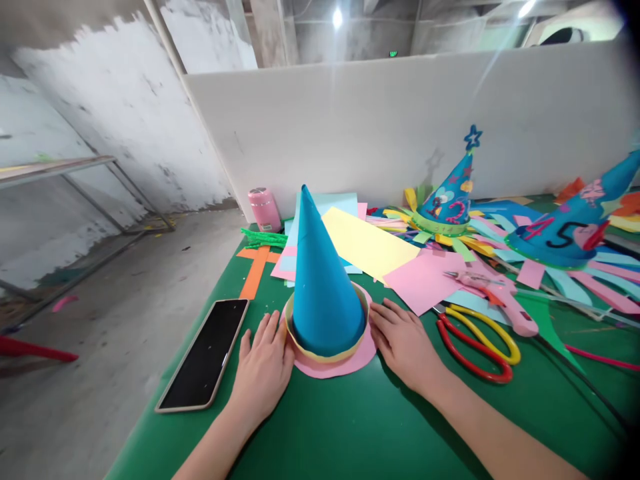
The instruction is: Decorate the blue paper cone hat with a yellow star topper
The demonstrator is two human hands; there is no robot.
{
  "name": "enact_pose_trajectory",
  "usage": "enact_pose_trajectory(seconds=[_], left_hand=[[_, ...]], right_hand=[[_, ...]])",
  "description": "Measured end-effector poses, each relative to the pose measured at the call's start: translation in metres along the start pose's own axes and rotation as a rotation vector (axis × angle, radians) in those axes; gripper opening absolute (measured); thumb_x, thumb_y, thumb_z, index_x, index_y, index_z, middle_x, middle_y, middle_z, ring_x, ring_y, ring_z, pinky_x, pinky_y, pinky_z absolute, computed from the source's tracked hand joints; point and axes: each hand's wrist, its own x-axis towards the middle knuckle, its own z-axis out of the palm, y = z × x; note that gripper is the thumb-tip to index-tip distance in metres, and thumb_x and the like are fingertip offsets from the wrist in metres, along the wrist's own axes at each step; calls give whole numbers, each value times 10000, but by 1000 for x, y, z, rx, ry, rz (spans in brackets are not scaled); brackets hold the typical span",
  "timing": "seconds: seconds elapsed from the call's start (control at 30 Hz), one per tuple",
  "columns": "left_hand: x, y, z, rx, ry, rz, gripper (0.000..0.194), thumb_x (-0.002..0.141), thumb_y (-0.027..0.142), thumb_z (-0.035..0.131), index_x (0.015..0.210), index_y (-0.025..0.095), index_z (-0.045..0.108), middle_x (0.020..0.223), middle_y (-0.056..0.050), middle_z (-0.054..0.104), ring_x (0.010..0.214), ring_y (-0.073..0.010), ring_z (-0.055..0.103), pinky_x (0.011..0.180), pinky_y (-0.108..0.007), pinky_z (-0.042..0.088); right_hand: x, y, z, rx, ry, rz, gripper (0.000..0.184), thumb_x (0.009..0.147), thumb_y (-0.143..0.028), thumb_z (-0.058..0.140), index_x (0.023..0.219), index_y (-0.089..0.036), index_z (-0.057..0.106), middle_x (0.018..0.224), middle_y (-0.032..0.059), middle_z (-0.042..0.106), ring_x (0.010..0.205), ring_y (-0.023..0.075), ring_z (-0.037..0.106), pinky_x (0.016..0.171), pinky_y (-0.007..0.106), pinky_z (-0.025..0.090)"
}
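A blue paper cone hat (325, 287) stands upright in front of me on the green table. Around its base runs a yellow paper band (327, 359), and beneath that lies a round pink paper piece (345, 368). My left hand (265, 367) rests flat against the left side of the base, fingers stretched out. On the opposite side, my right hand (407, 343) lies with its fingers extended, fingertips at the edge of the pink paper. Neither hand is wrapped around anything.
Left of my left hand lies a phone (205, 357). Scissors (475, 340) and a pink glue gun (510, 303) are at the right. Behind are paper sheets (373, 243), a pink can (265, 210), green pipe cleaners (265, 239) and two decorated hats (447, 200). A white partition (320, 127) stands behind the table.
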Motion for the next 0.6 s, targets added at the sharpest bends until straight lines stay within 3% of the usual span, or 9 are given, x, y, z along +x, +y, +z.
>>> enact_pose_trajectory(seconds=[0.37,0.47,0.6], left_hand=[[-2,-2,1,-44,18,-10,468,841,235,271,1275,127,410,1370,-109,353,1274,-255,266,1005,-493,230],[-3,-5,2,-72,35,2,469,847,258,281,1287,138,390,1371,-106,353,1275,-247,264,1006,-487,237],[-2,-7,3,-81,40,15,467,853,302,293,1280,150,401,1368,-108,357,1275,-249,265,1001,-487,248]], right_hand=[[-1,3,0,-14,64,61,342,850,-190,358,1128,-189,557,1186,45,571,1140,252,435,907,421,387],[-1,5,1,-6,103,36,406,855,-178,332,1244,-144,442,1265,76,502,1176,249,403,926,424,382],[6,6,4,64,61,-36,532,843,-144,310,1363,-156,203,1317,64,447,1236,248,322,919,439,380]])
